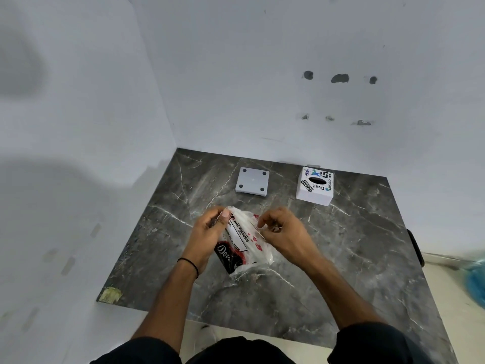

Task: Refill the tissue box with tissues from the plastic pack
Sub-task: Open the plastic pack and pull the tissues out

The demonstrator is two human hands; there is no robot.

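A plastic pack of tissues [242, 241], white with red and black print, lies on the dark marble table [354, 245] near the middle. My left hand [207, 232] pinches the pack's far left corner. My right hand [283, 232] pinches the plastic on the pack's right side. Both hands hold the wrapper at its top end. The white tissue box [315, 186] with stickers and a dark oval slot stands at the far right of the table. A grey square plate with four round feet [252, 182], apparently the box's base, lies upside down to the left of the box.
White walls close off the table on the left and at the back. A yellowish patch [110, 295] marks the table's front left corner. A blue object [476, 279] lies on the floor at the right edge. My dark-clothed knees are at the bottom.
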